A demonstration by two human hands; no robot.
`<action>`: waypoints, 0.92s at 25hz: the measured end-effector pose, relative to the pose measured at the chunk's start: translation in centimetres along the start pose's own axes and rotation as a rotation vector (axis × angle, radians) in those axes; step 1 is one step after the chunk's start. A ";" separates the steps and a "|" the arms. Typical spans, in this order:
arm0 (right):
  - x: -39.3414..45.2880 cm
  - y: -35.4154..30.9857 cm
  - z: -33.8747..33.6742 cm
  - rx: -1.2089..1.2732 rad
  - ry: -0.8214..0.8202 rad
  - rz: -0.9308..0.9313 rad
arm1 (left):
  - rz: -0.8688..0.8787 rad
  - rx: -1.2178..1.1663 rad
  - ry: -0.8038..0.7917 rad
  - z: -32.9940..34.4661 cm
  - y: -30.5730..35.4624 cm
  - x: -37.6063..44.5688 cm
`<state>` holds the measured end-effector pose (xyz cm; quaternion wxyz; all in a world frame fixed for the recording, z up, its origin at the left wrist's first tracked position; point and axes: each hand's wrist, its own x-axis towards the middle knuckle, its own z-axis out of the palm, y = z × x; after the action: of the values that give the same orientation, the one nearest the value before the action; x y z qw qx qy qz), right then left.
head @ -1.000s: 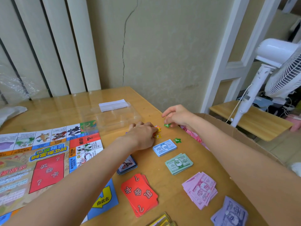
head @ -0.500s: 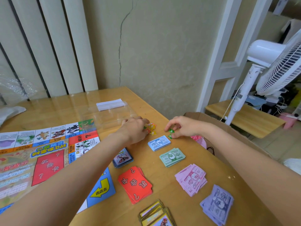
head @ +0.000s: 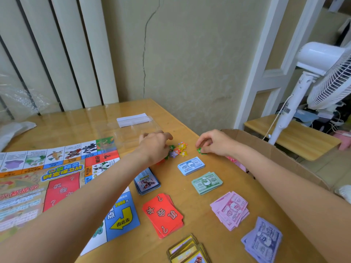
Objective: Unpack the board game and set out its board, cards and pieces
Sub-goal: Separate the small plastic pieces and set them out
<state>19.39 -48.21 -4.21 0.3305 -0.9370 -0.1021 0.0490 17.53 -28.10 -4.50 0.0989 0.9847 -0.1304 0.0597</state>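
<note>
The game board (head: 57, 177) lies unfolded on the left of the wooden table (head: 201, 224). A small heap of coloured star pieces (head: 180, 149) sits beyond the blue money stack (head: 190, 165). My left hand (head: 153, 147) is curled over the heap's left side, fingers around some of the stars. My right hand (head: 210, 143) pinches a green star piece (head: 201, 150) down at the table, just right of the heap. Green (head: 206, 183), pink (head: 229, 208) and purple (head: 263, 242) money stacks, plus blue-backed (head: 146, 182), red (head: 163, 215) and yellow (head: 188, 251) card stacks, lie nearer me.
A clear plastic tray (head: 129, 133) and a white paper strip (head: 132, 119) lie behind my left hand. An open cardboard box (head: 275, 154) stands against the table's right edge. A white fan (head: 322, 73) and a low bench are further right. Crumpled plastic lies at the far left.
My right hand has come in from the table's far edge with the green star, down beside the heap. More stars now show spread beside my left hand.
</note>
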 end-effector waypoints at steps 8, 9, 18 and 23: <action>3.6 -4.9 3.4 -0.161 -0.047 -0.105 | 0.016 0.006 -0.031 -0.9 -1.9 -0.8; 3.8 -5.1 4.1 -0.190 -0.063 -0.098 | -0.001 -0.032 -0.045 -0.8 -1.9 -0.9; 3.8 -6.1 3.3 0.342 0.003 0.026 | -0.071 -0.186 -0.103 -0.3 -1.9 -0.1; 2.6 -3.4 -0.2 0.207 0.069 0.133 | -0.071 -0.198 -0.084 -0.2 -1.8 -0.1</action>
<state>21.42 -45.20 -1.97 0.4246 -0.9038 -0.0227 0.0488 17.86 -26.30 -4.62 0.1923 0.9757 -0.1048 0.0016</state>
